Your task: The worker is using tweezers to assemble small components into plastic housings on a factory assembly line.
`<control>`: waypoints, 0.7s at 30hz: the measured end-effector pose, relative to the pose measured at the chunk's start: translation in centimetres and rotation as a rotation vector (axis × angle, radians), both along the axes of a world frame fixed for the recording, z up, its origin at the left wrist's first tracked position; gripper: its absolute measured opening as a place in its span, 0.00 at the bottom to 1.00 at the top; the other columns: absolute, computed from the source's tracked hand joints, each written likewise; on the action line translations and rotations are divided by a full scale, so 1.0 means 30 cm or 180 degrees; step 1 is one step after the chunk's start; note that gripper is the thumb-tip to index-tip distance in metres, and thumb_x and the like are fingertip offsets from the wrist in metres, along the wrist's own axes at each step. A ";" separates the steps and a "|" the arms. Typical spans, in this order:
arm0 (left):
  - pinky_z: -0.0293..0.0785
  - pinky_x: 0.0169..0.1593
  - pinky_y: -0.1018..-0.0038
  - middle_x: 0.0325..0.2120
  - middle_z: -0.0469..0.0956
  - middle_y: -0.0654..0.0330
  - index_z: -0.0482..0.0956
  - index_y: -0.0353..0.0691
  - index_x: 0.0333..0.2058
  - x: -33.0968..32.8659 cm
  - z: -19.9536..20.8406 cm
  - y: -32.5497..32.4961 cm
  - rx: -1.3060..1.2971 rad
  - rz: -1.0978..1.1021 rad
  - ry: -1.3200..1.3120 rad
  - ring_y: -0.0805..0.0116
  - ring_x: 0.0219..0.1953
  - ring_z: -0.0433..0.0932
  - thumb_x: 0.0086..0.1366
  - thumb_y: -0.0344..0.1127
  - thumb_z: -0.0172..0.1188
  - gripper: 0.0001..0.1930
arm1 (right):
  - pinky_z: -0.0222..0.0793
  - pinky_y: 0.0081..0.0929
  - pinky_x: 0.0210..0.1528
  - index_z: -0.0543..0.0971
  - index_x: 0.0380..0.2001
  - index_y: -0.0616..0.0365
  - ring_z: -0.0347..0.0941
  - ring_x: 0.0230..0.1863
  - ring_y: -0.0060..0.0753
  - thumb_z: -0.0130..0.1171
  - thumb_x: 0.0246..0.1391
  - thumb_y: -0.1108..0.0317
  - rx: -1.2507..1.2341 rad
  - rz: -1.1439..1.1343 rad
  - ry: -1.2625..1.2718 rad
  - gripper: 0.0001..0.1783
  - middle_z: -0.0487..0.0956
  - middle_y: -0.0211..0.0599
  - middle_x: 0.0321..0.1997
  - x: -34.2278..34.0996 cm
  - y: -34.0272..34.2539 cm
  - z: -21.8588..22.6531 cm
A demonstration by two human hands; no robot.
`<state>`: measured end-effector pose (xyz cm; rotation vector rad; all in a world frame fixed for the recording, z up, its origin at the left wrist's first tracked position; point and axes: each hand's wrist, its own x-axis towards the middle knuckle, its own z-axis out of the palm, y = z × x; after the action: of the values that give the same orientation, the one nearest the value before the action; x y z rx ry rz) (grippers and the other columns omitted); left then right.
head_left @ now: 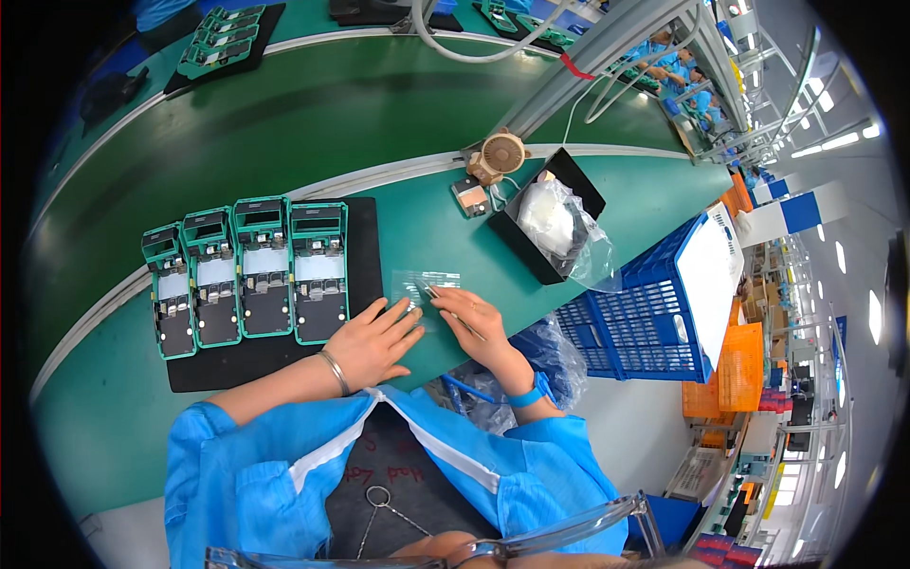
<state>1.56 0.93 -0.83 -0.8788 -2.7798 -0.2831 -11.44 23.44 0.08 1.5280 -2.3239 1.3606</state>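
Observation:
My left hand (372, 346) lies flat with its fingers spread, the fingertips on the edge of a clear plastic sheet (409, 282) on the green tabletop. My right hand (474, 324) is closed around thin metal tweezers (433, 292), their tips at the sheet's right part. Whether the tips grip anything is too small to tell. Left of my hands, several green-framed device housings (263, 275) with dark and white inner parts lie side by side on a black mat (365, 248).
A black box (533, 233) with clear plastic bags (559, 223) stands right of my hands, beside a small tan fan (502, 154). A blue crate (637, 321) sits at the table's right edge. Beyond runs a green conveyor belt (284, 119), and people in blue (701, 100) work at far right.

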 end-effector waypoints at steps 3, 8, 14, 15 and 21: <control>0.59 0.73 0.50 0.68 0.69 0.52 0.74 0.43 0.65 -0.002 -0.001 0.002 0.0027 0.0062 -0.0016 0.49 0.72 0.63 0.58 0.58 0.69 0.40 | 0.78 0.41 0.59 0.84 0.47 0.63 0.82 0.57 0.52 0.65 0.54 0.85 0.0076 0.0113 0.0103 0.17 0.85 0.48 0.54 -0.006 -0.002 -0.002; 0.59 0.73 0.50 0.67 0.70 0.52 0.74 0.43 0.65 0.000 -0.009 -0.001 0.0045 0.0089 -0.0014 0.50 0.72 0.63 0.59 0.58 0.69 0.39 | 0.79 0.42 0.57 0.83 0.47 0.63 0.81 0.57 0.54 0.65 0.53 0.85 0.0123 0.0168 0.0335 0.17 0.84 0.50 0.55 -0.007 -0.010 -0.008; 0.59 0.73 0.50 0.66 0.71 0.53 0.75 0.43 0.64 0.015 -0.011 -0.004 0.0145 0.0106 -0.0044 0.52 0.72 0.64 0.60 0.56 0.68 0.37 | 0.80 0.42 0.55 0.83 0.48 0.64 0.81 0.55 0.54 0.65 0.51 0.82 0.0223 0.0224 0.0969 0.18 0.83 0.52 0.56 -0.029 -0.068 0.029; 0.59 0.73 0.50 0.66 0.71 0.53 0.75 0.44 0.63 0.019 -0.004 -0.008 0.0265 0.0070 -0.0039 0.52 0.72 0.65 0.60 0.55 0.68 0.36 | 0.80 0.42 0.55 0.83 0.48 0.64 0.81 0.55 0.54 0.65 0.51 0.82 0.0195 0.0275 0.0957 0.18 0.83 0.52 0.56 -0.026 -0.100 0.045; 0.72 0.57 0.55 0.50 0.79 0.54 0.80 0.34 0.48 0.095 0.113 -0.234 0.0594 0.1253 0.0776 0.48 0.57 0.75 0.51 0.41 0.73 0.27 | 0.80 0.42 0.55 0.82 0.48 0.64 0.81 0.55 0.54 0.65 0.47 0.80 -0.0137 0.0896 0.0872 0.21 0.83 0.50 0.54 0.015 -0.301 0.103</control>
<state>4.41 -6.09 2.56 -0.2897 -2.5717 -0.3344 -10.99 14.42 3.17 1.9456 -1.9646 1.1498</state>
